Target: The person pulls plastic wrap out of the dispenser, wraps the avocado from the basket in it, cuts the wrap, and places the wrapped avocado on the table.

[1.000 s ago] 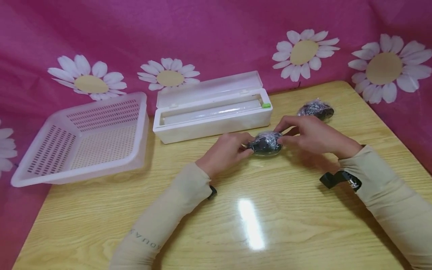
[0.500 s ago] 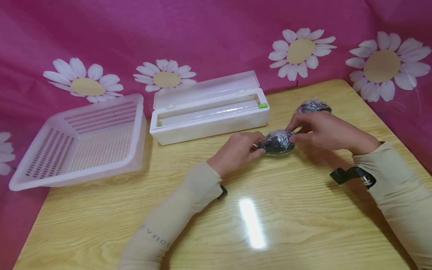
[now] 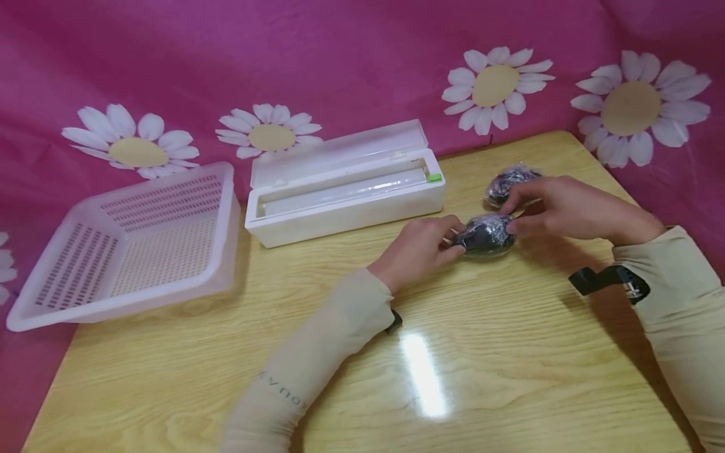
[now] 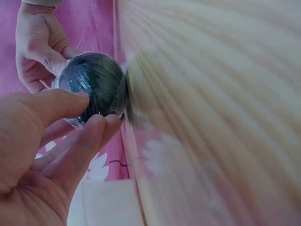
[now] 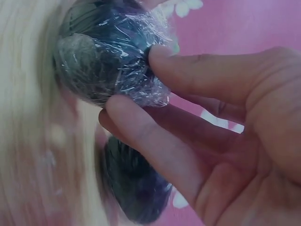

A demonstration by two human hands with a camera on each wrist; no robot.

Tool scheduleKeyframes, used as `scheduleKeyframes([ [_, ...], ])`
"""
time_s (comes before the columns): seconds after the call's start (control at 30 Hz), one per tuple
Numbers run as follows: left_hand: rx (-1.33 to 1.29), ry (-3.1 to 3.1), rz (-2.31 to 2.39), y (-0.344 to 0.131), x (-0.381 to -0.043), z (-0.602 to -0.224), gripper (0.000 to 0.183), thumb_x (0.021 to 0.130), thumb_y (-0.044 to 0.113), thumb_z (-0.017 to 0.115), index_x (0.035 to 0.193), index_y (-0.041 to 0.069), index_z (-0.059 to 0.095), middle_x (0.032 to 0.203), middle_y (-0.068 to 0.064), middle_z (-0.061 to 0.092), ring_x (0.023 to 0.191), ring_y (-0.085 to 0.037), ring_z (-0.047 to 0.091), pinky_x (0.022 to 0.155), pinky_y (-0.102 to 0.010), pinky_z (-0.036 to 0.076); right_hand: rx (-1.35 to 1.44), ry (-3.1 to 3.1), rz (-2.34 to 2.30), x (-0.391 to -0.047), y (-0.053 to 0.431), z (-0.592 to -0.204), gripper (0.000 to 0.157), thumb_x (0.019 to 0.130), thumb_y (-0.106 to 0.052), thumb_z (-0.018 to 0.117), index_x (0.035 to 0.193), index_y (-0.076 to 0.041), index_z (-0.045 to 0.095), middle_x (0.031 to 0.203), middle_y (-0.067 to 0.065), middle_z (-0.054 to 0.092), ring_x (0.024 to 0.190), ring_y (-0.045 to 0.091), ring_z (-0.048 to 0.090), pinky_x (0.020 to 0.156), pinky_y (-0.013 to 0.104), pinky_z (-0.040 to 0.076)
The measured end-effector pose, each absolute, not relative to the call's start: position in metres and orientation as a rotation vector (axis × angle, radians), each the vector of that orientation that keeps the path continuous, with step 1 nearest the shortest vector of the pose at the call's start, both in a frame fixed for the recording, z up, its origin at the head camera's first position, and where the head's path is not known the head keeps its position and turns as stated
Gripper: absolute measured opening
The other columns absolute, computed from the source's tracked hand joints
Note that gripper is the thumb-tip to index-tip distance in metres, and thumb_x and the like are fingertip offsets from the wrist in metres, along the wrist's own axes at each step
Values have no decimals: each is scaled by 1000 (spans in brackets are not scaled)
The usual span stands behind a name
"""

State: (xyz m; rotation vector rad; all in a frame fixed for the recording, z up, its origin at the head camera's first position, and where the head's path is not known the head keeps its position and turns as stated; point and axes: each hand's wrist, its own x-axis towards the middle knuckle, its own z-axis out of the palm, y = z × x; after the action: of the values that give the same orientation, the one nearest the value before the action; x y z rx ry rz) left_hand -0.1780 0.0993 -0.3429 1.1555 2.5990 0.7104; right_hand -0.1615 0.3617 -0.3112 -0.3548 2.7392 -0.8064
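Note:
A dark, rounded thing wrapped in cling film (image 3: pixel 487 234) lies on the wooden table in the head view, between both hands. My left hand (image 3: pixel 416 250) pinches its left end, thumb on one side and fingertips on the other, as the left wrist view shows. At the other end my right hand (image 3: pixel 578 211) holds the bunched film (image 5: pixel 136 70) between thumb and fingers. Just behind sits a second dark, film-wrapped thing (image 3: pixel 501 187), partly covered by the right fingers. In the right wrist view this second wrapped thing (image 5: pixel 136 181) appears below the first.
A long white box (image 3: pixel 351 214) stands at the back with its lid raised and a roll of cling film (image 3: pixel 345 192) inside. On the left is a white perforated plastic basket (image 3: pixel 218 264). A pink flowered cloth (image 3: pixel 362 56) hangs behind the table (image 3: pixel 340 377).
Both hands have moved right with the wrapped thing between them, bringing it close to the second wrapped thing. The head view has shifted slightly.

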Motion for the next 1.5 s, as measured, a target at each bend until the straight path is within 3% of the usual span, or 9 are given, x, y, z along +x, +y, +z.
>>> scheduleKeyframes([
  [0.13, 1163, 2612, 703, 112, -178, -343, 30, 102, 25, 66, 129, 13, 66, 121, -2, 78, 112, -10, 73, 100, -21, 54, -333, 2734, -815, -162, 371, -310, 13, 92, -13, 78, 104, -15, 72, 122, 12, 71, 106, 27, 74, 79, 20, 56],
  [0.3, 1170, 2624, 705, 126, -179, -345, 30, 102, 26, 67, 129, 12, 66, 119, -2, 78, 109, -10, 73, 96, -21, 55, -317, 2736, -814, -164, 385, -311, 15, 91, -15, 79, 104, -14, 72, 123, 14, 72, 106, 32, 75, 74, 14, 53],
  [0.8, 1180, 2583, 689, 161, -183, -345, 32, 103, 27, 65, 132, 14, 62, 124, -2, 76, 112, -10, 72, 99, -19, 54, -225, 2711, -822, -163, 417, -308, 17, 92, -16, 78, 107, -11, 71, 112, 5, 73, 97, 13, 71, 75, 16, 53],
  [1.07, 1179, 2583, 647, 176, -183, -346, 33, 103, 28, 64, 134, 16, 61, 124, 0, 75, 111, -9, 70, 98, -18, 53, -140, 2694, -784, -161, 428, -306, 19, 93, -19, 77, 110, -11, 71, 115, 7, 72, 105, 26, 70, 76, 20, 52],
  [1.13, 1185, 2585, 623, 181, -183, -346, 33, 103, 29, 64, 134, 17, 61, 123, 1, 74, 109, -8, 69, 97, -18, 52, -139, 2704, -768, -159, 430, -304, 21, 93, -17, 76, 111, -9, 70, 115, 10, 72, 106, 32, 71, 80, 31, 58],
  [1.17, 1187, 2585, 610, 183, -183, -345, 34, 103, 30, 63, 135, 17, 61, 122, 2, 74, 109, -7, 68, 96, -18, 52, -142, 2710, -751, -158, 431, -304, 22, 93, -16, 76, 113, -8, 70, 115, 11, 72, 106, 33, 71, 80, 30, 58],
  [1.3, 1193, 2591, 576, 190, -183, -344, 35, 103, 31, 63, 136, 18, 60, 121, 4, 73, 105, -5, 65, 94, -17, 51, -177, 2745, -685, -157, 437, -302, 26, 92, -14, 77, 115, -6, 69, 113, 14, 73, 102, 34, 73, 80, 32, 60],
  [1.37, 1197, 2590, 579, 191, -184, -343, 35, 103, 31, 63, 136, 18, 60, 121, 4, 73, 105, -5, 66, 93, -17, 51, -177, 2760, -640, -158, 439, -300, 28, 92, -18, 78, 116, -7, 69, 111, 12, 73, 97, 26, 71, 74, 22, 53],
  [1.5, 1202, 2573, 596, 192, -185, -343, 37, 103, 31, 65, 138, 19, 60, 124, 4, 74, 110, -5, 67, 97, -16, 51, -191, 2817, -555, -157, 439, -295, 36, 92, -26, 79, 120, -7, 69, 117, 15, 73, 98, 25, 68, 80, 31, 54],
])
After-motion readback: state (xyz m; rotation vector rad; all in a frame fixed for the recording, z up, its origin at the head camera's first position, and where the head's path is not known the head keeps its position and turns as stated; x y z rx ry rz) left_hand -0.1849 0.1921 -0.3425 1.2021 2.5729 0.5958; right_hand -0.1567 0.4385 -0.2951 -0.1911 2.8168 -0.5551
